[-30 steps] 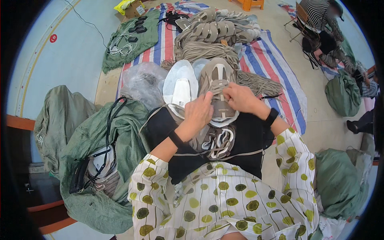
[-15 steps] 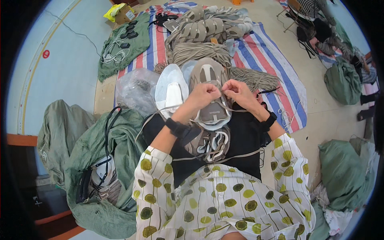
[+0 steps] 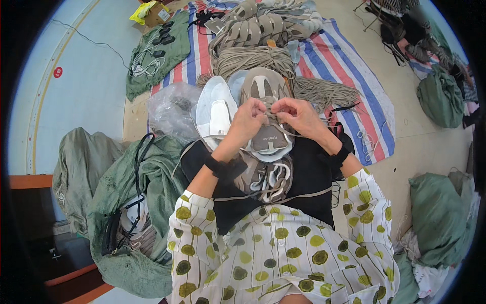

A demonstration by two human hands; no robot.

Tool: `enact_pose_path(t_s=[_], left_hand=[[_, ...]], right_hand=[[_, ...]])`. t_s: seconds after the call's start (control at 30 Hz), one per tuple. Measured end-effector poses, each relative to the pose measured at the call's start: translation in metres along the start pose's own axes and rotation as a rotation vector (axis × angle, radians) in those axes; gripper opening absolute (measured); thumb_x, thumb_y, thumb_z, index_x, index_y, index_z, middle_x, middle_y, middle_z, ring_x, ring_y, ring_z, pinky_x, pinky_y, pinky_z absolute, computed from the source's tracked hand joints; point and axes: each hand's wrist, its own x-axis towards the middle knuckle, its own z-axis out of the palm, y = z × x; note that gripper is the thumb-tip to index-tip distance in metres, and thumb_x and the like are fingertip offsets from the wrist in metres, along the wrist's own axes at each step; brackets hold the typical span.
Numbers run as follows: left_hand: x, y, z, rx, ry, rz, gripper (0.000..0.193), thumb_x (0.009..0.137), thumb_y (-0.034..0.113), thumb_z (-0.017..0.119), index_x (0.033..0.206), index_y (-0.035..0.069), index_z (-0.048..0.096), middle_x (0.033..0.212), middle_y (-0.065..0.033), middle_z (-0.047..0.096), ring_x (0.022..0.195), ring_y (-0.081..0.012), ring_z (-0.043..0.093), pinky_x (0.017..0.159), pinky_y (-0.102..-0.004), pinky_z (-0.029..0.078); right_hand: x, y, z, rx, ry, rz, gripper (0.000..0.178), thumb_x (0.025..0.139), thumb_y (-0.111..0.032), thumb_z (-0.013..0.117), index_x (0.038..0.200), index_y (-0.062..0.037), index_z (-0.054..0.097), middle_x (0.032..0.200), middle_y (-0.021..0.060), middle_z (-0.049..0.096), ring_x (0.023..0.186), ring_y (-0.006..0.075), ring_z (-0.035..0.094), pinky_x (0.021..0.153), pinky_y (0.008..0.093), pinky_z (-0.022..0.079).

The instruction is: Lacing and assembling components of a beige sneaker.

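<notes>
A grey-brown shoe upper (image 3: 268, 141) with a padded tongue and pale lining lies in front of me on black cloth, its toe pointing away. My left hand (image 3: 248, 121) is closed in a pinch over the left side of its eyelets. Opposite it, my right hand (image 3: 299, 118) pinches at the right side, fingertips close to the left ones. Both appear to hold the taupe shoelace (image 3: 193, 143), whose long ends trail out beneath my wrists; the exact grip is partly hidden by my fingers. Nearer my lap sits another laced upper (image 3: 273, 180).
Pale blue-white upper pieces (image 3: 215, 109) lie left of the shoe. Beyond it are bundled taupe laces (image 3: 253, 62) and a pile of uppers (image 3: 253, 33) on a striped sheet (image 3: 349, 76). An open green sack (image 3: 121, 268) stands at left, a clear plastic bag (image 3: 173, 109) behind it.
My hands have shifted slightly away from me and to the left over the eyelets. The right fingers look more spread around the lace. The view has tilted a little.
</notes>
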Motion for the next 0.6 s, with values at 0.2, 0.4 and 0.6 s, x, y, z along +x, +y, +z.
enact_pose_path(t_s=[0.2, 0.4, 0.6], left_hand=[[-0.005, 0.014, -0.009, -0.106, -0.057, -0.166, 0.027, 0.078, 0.001, 0.052, 0.103, -0.002, 0.043, 0.074, -0.0077, 0.058, 0.068, -0.0140, 0.056, 0.064, -0.0255, 0.044], [-0.014, -0.001, -0.009, 0.091, 0.222, 0.087, 0.022, 0.076, 0.006, 0.058, 0.096, 0.003, 0.050, 0.075, -0.0080, 0.059, 0.070, -0.0179, 0.058, 0.063, -0.0279, 0.045], [-0.038, -0.006, 0.000, 0.931, 0.285, 0.447, 0.018, 0.068, 0.011, 0.066, 0.082, 0.008, 0.056, 0.079, -0.0088, 0.053, 0.078, -0.0279, 0.054, 0.065, -0.0386, 0.044]], right_hand=[[-0.001, -0.020, 0.010, -0.199, -0.011, -0.122, 0.021, 0.077, -0.002, 0.058, 0.098, -0.0013, 0.059, 0.083, 0.0041, 0.063, 0.068, 0.0087, 0.057, 0.062, 0.0231, 0.046], [0.007, -0.014, 0.014, -0.376, -0.002, -0.273, 0.018, 0.077, -0.004, 0.058, 0.095, -0.0004, 0.061, 0.080, 0.0065, 0.063, 0.068, 0.0106, 0.057, 0.063, 0.0242, 0.046], [0.010, -0.015, -0.003, -0.193, -0.094, -0.063, 0.013, 0.078, -0.005, 0.058, 0.090, 0.0002, 0.061, 0.076, 0.0020, 0.060, 0.067, 0.0079, 0.052, 0.063, 0.0226, 0.044]])
